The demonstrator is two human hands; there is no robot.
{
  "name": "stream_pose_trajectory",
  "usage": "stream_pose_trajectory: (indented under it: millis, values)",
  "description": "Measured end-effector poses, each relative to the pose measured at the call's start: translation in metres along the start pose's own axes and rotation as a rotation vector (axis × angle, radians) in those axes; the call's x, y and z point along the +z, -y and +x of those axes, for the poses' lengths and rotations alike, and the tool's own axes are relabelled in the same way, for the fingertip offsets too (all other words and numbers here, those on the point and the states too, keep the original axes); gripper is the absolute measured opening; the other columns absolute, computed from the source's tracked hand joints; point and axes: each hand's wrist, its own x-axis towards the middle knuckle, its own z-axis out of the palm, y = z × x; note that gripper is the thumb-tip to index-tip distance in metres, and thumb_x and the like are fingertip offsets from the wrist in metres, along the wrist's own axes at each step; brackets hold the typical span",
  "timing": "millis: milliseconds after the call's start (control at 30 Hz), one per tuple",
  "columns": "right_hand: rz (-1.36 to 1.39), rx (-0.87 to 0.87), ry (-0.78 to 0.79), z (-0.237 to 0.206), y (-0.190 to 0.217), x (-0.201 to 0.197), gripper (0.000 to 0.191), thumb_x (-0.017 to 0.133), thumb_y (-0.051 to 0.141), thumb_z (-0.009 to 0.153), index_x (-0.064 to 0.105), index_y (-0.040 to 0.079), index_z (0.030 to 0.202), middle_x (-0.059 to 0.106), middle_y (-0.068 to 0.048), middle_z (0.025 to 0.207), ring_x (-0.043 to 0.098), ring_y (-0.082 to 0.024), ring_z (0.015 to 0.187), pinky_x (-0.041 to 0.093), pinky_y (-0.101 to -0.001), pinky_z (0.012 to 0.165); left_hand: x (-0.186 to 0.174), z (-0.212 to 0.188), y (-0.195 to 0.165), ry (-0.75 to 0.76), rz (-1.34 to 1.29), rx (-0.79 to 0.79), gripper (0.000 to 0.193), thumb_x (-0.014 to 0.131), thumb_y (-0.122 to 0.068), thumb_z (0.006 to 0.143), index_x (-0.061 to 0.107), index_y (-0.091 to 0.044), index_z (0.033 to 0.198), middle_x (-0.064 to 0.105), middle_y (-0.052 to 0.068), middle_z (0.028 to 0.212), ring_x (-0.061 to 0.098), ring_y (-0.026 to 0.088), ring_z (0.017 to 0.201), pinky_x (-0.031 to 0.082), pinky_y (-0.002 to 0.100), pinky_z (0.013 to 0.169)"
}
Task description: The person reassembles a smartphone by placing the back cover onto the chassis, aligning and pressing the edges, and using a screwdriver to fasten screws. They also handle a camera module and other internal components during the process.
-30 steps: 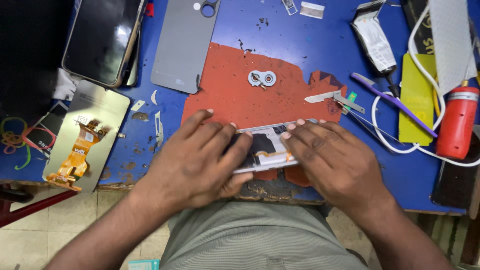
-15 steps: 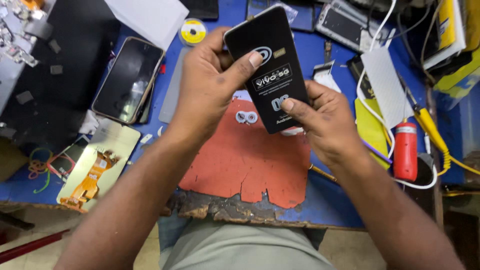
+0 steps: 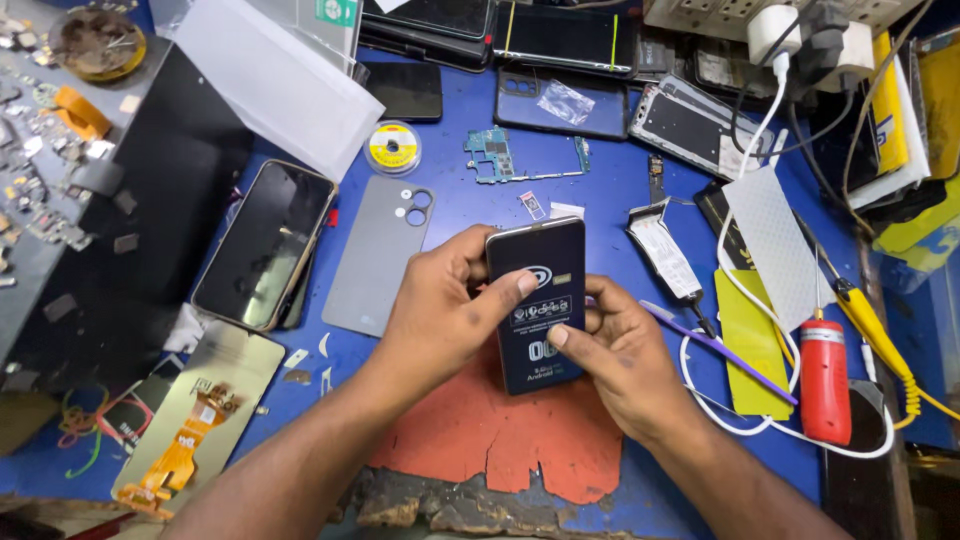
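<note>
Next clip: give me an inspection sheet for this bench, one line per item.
Surface: blue table with a torn red mat.
Job's things: dark phone, screen up, printed film on it.
Clutter: grey back cover, circuit board, tape roll, red bottle.
Hands: left hand and right hand both grip the phone.
Cables: white cable from a plug.
Surroundings: black tray at left.

Phone point(image 3: 538, 300) centre frame: glossy dark glass with printed film. Back cover point(image 3: 378, 255): matt grey plastic. Mat point(image 3: 500, 430): torn orange rubber. Worktop point(image 3: 600, 190): scuffed blue.
</note>
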Motion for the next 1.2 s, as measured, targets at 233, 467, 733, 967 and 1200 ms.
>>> stream_pose_trajectory:
  millis: [233, 467, 733, 967, 1200]
  values:
    - [0.003, 0.003, -0.017, -0.003, -0.003, -0.004, 0.039, 0.067, -0.003, 0.091, 0.059, -0.003, 0.129, 0.074, -0.012, 0.109, 0.072, -0.016, 0.098, 0.060, -0.0329, 0.087, 0.002, -0.003, -0.006, -0.006, -0.003, -0.047, 0.016, 0.069, -0.010, 0.095, 0.067, 0.001, 0.107, 0.076, 0.005, 0.088, 0.069, 0.005, 0.079, 0.056, 0.022, 0.069]
    - [0.005, -0.003, 0.008, -0.005, -0.005, -0.008, 0.039, 0.067, -0.005, 0.091, 0.058, -0.005, 0.129, 0.075, -0.014, 0.108, 0.072, -0.017, 0.096, 0.061, -0.0323, 0.085, 0.001, -0.006, -0.008, 0.009, 0.011, -0.015, 0.018, 0.065, -0.014, 0.100, 0.066, 0.001, 0.109, 0.075, 0.004, 0.089, 0.069, 0.005, 0.081, 0.057, 0.023, 0.071]
    - [-0.091, -0.007, 0.079, -0.006, 0.004, -0.012, 0.035, 0.068, -0.005, 0.093, 0.058, -0.008, 0.127, 0.075, -0.016, 0.110, 0.073, -0.018, 0.100, 0.061, -0.0338, 0.088, 0.003, -0.010, -0.008, -0.001, 0.070, -0.010, 0.019, 0.062, -0.018, 0.102, 0.067, -0.001, 0.108, 0.075, 0.002, 0.084, 0.067, 0.004, 0.077, 0.054, 0.022, 0.066]
    - [-0.265, -0.375, -0.028, -0.024, 0.034, -0.020, 0.038, 0.072, -0.003, 0.092, 0.063, -0.008, 0.129, 0.070, -0.014, 0.118, 0.069, -0.018, 0.109, 0.058, -0.0316, 0.098, 0.016, -0.024, -0.016, 0.103, 0.328, 0.103, 0.019, 0.066, -0.018, 0.099, 0.068, -0.002, 0.109, 0.073, 0.006, 0.079, 0.068, 0.008, 0.069, 0.054, 0.026, 0.062]
    - [-0.235, -0.479, -0.040, -0.038, 0.035, -0.021, 0.025, 0.074, -0.006, 0.091, 0.071, -0.007, 0.116, 0.070, -0.016, 0.114, 0.069, -0.019, 0.105, 0.058, -0.0296, 0.093, 0.025, -0.033, -0.019, 0.195, 0.349, 0.248, 0.016, 0.068, -0.012, 0.099, 0.067, -0.003, 0.113, 0.074, 0.007, 0.090, 0.073, 0.015, 0.077, 0.057, 0.029, 0.068]
